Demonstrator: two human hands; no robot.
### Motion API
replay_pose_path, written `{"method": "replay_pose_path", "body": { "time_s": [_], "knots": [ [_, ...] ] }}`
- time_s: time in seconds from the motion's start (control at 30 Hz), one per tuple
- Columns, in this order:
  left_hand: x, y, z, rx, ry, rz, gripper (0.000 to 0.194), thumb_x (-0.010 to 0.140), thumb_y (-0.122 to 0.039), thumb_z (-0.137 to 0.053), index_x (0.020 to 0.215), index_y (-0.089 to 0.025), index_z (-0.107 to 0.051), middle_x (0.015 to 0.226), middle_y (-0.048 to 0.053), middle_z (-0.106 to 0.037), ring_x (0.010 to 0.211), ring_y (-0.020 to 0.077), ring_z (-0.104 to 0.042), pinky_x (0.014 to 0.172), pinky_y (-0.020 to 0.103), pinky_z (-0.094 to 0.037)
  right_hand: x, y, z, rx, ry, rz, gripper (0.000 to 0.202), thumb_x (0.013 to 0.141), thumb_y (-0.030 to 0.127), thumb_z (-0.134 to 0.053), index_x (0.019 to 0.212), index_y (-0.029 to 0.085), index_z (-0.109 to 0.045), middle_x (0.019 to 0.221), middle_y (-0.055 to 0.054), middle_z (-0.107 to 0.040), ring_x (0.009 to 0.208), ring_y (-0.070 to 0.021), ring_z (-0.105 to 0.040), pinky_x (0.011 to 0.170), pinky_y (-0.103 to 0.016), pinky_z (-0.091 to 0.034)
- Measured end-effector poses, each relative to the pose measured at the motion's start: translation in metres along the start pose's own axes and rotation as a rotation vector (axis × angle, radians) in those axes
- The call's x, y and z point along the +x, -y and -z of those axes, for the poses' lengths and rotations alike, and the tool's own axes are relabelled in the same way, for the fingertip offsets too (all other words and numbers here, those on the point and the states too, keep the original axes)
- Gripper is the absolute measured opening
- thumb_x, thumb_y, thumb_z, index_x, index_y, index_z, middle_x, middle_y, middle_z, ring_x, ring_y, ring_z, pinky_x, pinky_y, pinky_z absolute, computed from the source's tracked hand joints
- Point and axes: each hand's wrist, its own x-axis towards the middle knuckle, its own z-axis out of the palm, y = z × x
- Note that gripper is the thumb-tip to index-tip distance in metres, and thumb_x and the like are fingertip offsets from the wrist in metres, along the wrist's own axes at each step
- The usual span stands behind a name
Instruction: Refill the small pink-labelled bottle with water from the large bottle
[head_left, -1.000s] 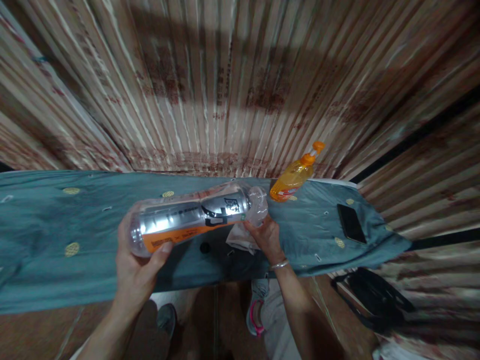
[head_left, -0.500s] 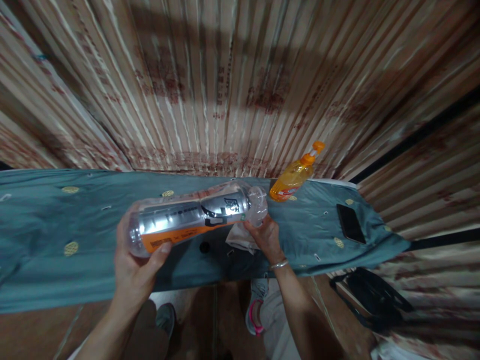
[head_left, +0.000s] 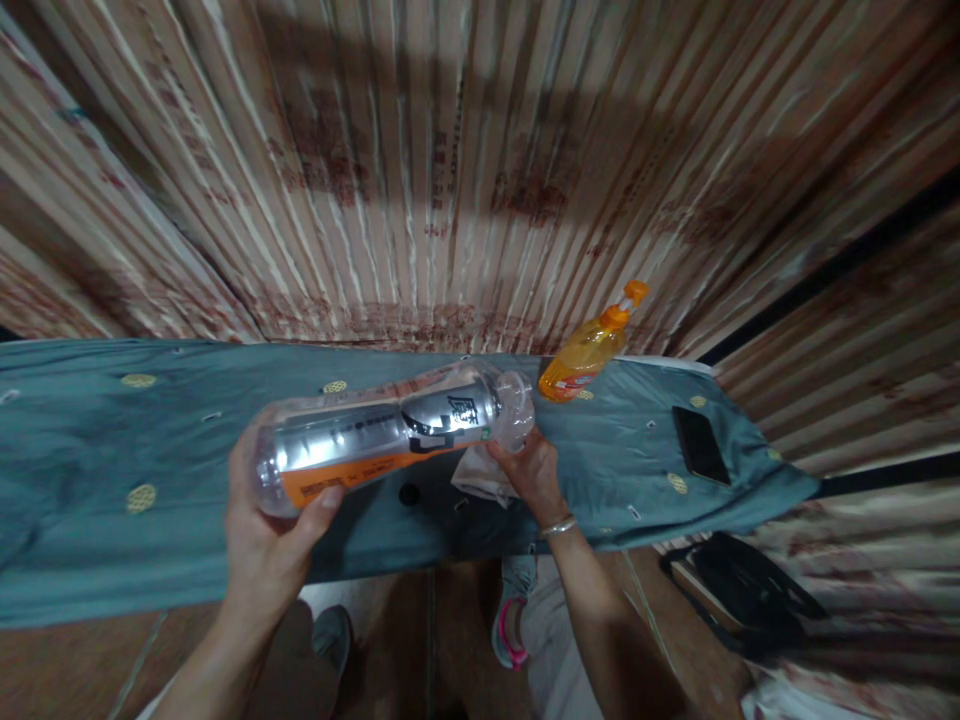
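A large clear plastic bottle [head_left: 375,435] with a silver and orange label lies nearly level in the air above the bed-like green cloth surface. My left hand [head_left: 274,530] is closed around its base end, thumb on the orange part of the label. At the neck end, my right hand [head_left: 531,470] is closed, with a bracelet on the wrist. A crumpled white cloth [head_left: 481,478] sticks out under its thumb, beside the bottle. The right fingers are partly hidden behind the neck.
An orange pump bottle [head_left: 581,365] stands behind my right hand. A black phone [head_left: 701,445] lies on the green cloth [head_left: 67,460] at the right. A small dark round thing [head_left: 409,495] is below the bottle. A black bag [head_left: 750,595] rests at lower right; a patterned curtain [head_left: 420,200] hangs behind.
Almost nothing differs. Both hands and the bottle hold nearly the same place, with only a very slight shift of the view.
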Motion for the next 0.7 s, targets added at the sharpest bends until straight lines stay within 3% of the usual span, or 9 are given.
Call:
{"method": "replay_pose_path", "body": {
  "time_s": [0.4, 0.57, 0.7],
  "knots": [
    [-0.0009, -0.0002, -0.0023, -0.012, -0.009, 0.029, 0.103, 0.045, -0.058, -0.099, 0.138, -0.026, -0.066, 0.147, 0.015, -0.066, 0.141, 0.0474, -0.059, 0.127, 0.072, -0.035, 0.0006, -0.0004, -0.0011, -0.034, -0.011, 0.007, 0.038, 0.085, 0.038, -0.082, 0.116, 0.018, -0.072, 0.099, -0.015, -0.085, 0.091, -0.0304, -0.083, 0.078, -0.041, -0.067],
    [-0.0016, -0.0035, -0.0031, 0.016, 0.010, -0.036, 0.097, 0.052, -0.059, -0.097, 0.138, -0.028, -0.066, 0.140, 0.012, -0.070, 0.130, 0.0411, -0.067, 0.123, 0.067, -0.044, 0.0010, 0.0028, -0.0003, -0.081, 0.015, -0.029, 0.038, 0.087, 0.038, -0.081, 0.117, 0.018, -0.072, 0.099, -0.016, -0.084, 0.091, -0.0309, -0.083, 0.079, -0.040, -0.067],
    [-0.0016, -0.0052, -0.0033, 0.008, -0.001, -0.013, 0.097, 0.050, -0.056, -0.098, 0.137, -0.026, -0.067, 0.142, 0.015, -0.068, 0.136, 0.0458, -0.063, 0.125, 0.071, -0.039, 0.0010, 0.0031, -0.0012, -0.053, 0.007, -0.031, 0.039, 0.085, 0.040, -0.082, 0.115, 0.017, -0.073, 0.097, -0.017, -0.084, 0.090, -0.0325, -0.083, 0.080, -0.042, -0.067]
  ]
}}
